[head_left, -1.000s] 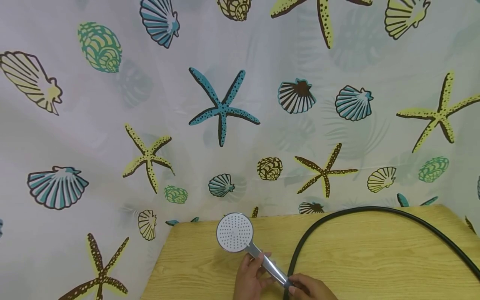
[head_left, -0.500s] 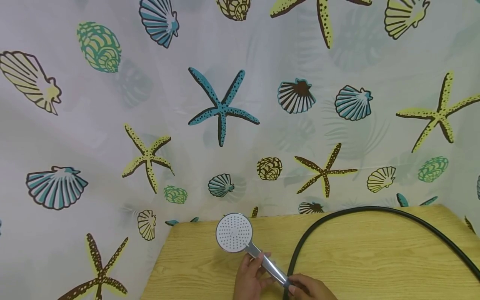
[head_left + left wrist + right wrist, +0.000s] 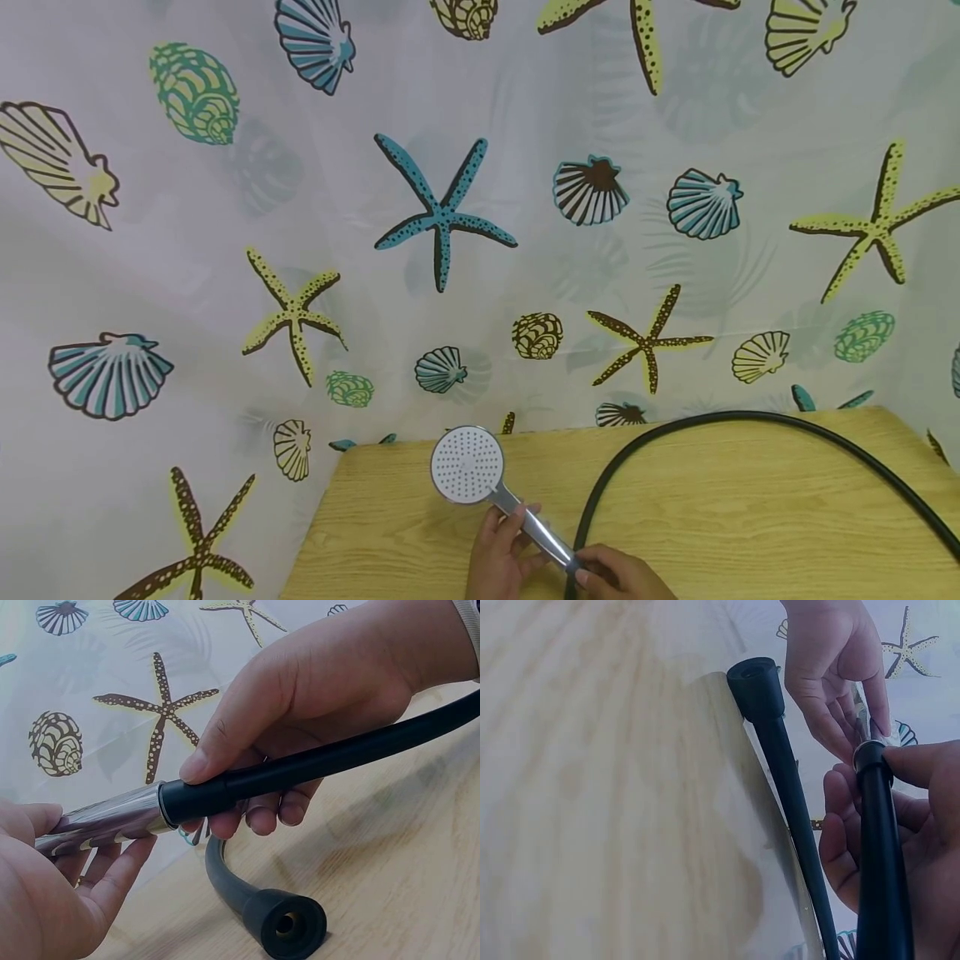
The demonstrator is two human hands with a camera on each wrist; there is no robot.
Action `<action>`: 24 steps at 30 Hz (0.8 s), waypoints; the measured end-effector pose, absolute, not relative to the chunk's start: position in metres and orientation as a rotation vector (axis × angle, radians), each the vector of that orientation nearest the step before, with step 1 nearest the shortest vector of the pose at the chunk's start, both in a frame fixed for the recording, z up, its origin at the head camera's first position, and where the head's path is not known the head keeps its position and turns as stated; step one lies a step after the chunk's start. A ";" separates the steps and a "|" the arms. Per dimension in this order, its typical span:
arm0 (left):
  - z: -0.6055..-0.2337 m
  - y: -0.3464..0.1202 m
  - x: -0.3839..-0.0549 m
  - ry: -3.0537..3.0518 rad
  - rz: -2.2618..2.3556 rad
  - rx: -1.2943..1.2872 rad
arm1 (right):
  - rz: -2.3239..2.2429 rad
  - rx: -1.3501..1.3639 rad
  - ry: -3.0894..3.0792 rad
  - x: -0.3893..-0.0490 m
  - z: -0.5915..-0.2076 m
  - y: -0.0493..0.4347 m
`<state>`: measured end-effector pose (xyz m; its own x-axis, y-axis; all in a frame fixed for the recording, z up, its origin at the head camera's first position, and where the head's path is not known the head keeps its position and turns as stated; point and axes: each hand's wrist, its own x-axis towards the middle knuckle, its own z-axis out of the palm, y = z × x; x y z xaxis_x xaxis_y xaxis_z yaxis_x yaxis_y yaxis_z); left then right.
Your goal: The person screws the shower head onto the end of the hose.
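A chrome hand shower head (image 3: pixel 467 464) with a round white nozzle face is tilted over the wooden table, face toward the head camera. My left hand (image 3: pixel 497 557) holds its handle (image 3: pixel 112 817), fingers and thumb around the chrome. At the handle's lower end, my right hand (image 3: pixel 621 573) grips the black hose end (image 3: pixel 199 801) between thumb and fingers. In the left wrist view that hose end meets the handle's chrome rim, in line with it. The right wrist view shows the same joint from behind, the left hand (image 3: pixel 840 664) beyond it.
The hose's other connector (image 3: pixel 285 922), a flared black end with a brass-coloured centre, lies on the wooden table (image 3: pixel 397 533). The hose (image 3: pixel 720 417) arcs across the table to the right. A white curtain (image 3: pixel 480 100) printed with shells and starfish stands behind and around the table.
Both hands keep their places on the shower head and hose. The whole head view has shifted very slightly leftward.
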<state>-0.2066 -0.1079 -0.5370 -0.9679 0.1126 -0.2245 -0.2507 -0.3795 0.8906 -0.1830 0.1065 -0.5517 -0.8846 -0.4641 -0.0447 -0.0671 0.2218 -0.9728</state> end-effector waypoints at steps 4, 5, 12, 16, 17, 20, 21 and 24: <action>-0.537 -0.108 -0.207 1.600 2.436 -0.195 | -1.713 -0.491 2.166 -0.183 -0.552 0.106; -0.537 -0.108 -0.207 1.598 2.437 -0.194 | -1.715 -0.491 2.163 -0.183 -0.551 0.106; -0.539 -0.107 -0.208 1.588 2.451 -0.186 | -1.714 -0.487 2.165 -0.183 -0.550 0.107; -0.539 -0.107 -0.208 1.579 2.456 -0.188 | -1.718 -0.491 2.168 -0.183 -0.550 0.108; -0.539 -0.107 -0.208 1.577 2.457 -0.194 | -1.719 -0.491 2.168 -0.183 -0.551 0.108; -0.538 -0.106 -0.207 1.571 2.461 -0.206 | -1.721 -0.499 2.172 -0.183 -0.551 0.108; -0.538 -0.106 -0.207 1.568 2.463 -0.208 | -1.723 -0.498 2.174 -0.183 -0.552 0.108; -0.536 -0.105 -0.206 1.562 2.465 -0.210 | -1.722 -0.525 2.199 -0.182 -0.551 0.108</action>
